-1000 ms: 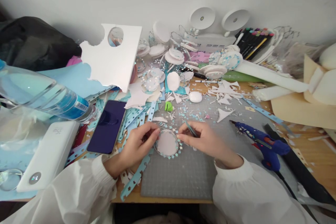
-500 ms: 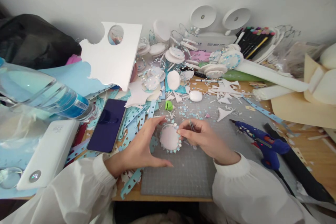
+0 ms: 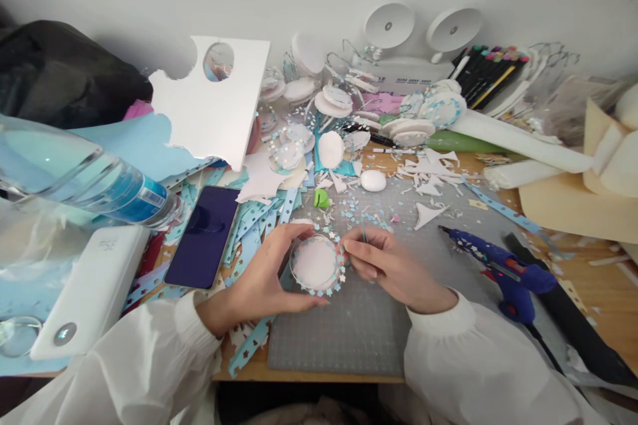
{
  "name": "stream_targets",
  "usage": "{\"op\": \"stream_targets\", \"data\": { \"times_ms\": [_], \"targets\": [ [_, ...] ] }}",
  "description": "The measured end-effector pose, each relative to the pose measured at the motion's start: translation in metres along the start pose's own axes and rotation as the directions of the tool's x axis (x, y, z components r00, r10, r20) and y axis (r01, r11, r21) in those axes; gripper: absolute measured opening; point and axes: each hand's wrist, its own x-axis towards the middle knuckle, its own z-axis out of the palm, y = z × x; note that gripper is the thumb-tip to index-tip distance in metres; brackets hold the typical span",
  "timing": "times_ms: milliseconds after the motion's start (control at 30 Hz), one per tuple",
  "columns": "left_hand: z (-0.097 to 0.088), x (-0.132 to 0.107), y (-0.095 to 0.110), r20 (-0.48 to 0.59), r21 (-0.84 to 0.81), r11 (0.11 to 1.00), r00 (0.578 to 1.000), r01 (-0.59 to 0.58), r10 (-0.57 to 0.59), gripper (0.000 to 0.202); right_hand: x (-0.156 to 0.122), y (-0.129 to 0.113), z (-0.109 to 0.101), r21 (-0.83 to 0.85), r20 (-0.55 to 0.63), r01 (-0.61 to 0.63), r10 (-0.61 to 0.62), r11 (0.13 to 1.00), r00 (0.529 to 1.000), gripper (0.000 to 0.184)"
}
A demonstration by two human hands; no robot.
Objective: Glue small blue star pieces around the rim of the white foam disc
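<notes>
A round white disc (image 3: 315,264) lies low over the mat, edged with small pale blue and white stars. A thin, clear-looking hoop (image 3: 293,269) shows along its left rim. My left hand (image 3: 266,272) curves around the disc from the left, forefinger at its upper edge and thumb at its lower edge. On the other side, my right hand (image 3: 381,257) is closed in a pinch beside the starry rim. A thin, dark, wire-like piece (image 3: 364,234) sticks up between its fingers; its exact kind is unclear.
Beneath lies a grey cutting mat (image 3: 343,345). A blue glue gun (image 3: 516,279) rests at right. To the left are a phone (image 3: 202,239), a white power bank (image 3: 92,292) and a water bottle (image 3: 100,176). Punched blue strips, foam scraps and star-trimmed discs (image 3: 331,103) crowd the back.
My left hand has closed in around the disc's left side. The hoop along the rim now shows, and the disc looks shifted slightly left. My right hand keeps its pinch near the rim.
</notes>
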Motion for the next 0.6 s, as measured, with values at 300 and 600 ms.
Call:
{"op": "stream_targets", "data": {
  "times_ms": [300, 600],
  "targets": [
    [-0.0009, 0.0005, 0.0004, 0.004, 0.010, 1.000, 1.000, -0.008, 0.008, 0.085, -0.0014, -0.0059, -0.0008, -0.051, 0.001, -0.015, 0.015, 0.999, 1.000, 0.024],
    [-0.0032, 0.0021, 0.0030, -0.004, 0.095, 0.995, 0.999, -0.041, 0.042, 0.080, -0.0019, -0.0040, -0.0060, -0.141, -0.010, -0.017, 0.016, 0.990, 1.000, 0.022]
  ]
}}
